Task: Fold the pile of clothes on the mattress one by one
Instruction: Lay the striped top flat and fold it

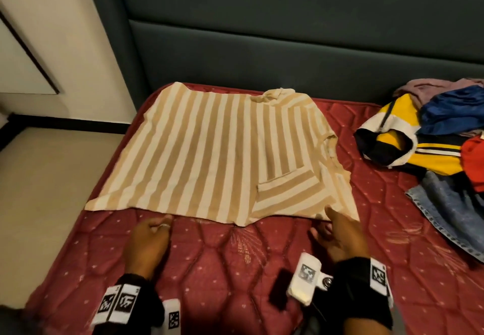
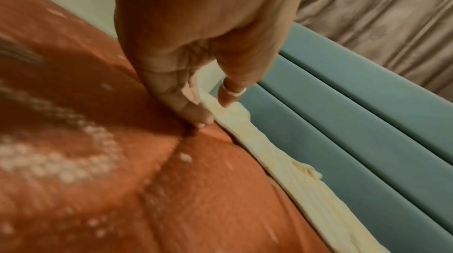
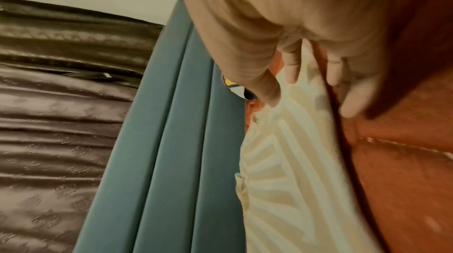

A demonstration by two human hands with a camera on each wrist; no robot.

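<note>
Your left hand point(image 1: 148, 239) sits right at the near hem of the striped shirt point(image 1: 209, 151), and the wrist view shows thumb and ringed finger pinching that edge. Your right hand point(image 1: 337, 235) is at the hem near the pocket corner, fingers spread loose and just touching the fabric, not gripping anything. That shirt's laid out flat on the red mattress point(image 1: 235, 269), up against the teal headboard point(image 1: 288, 46). Off to the right lies the pile of clothes point(image 1: 440, 138), well apart from the shirt.
</note>
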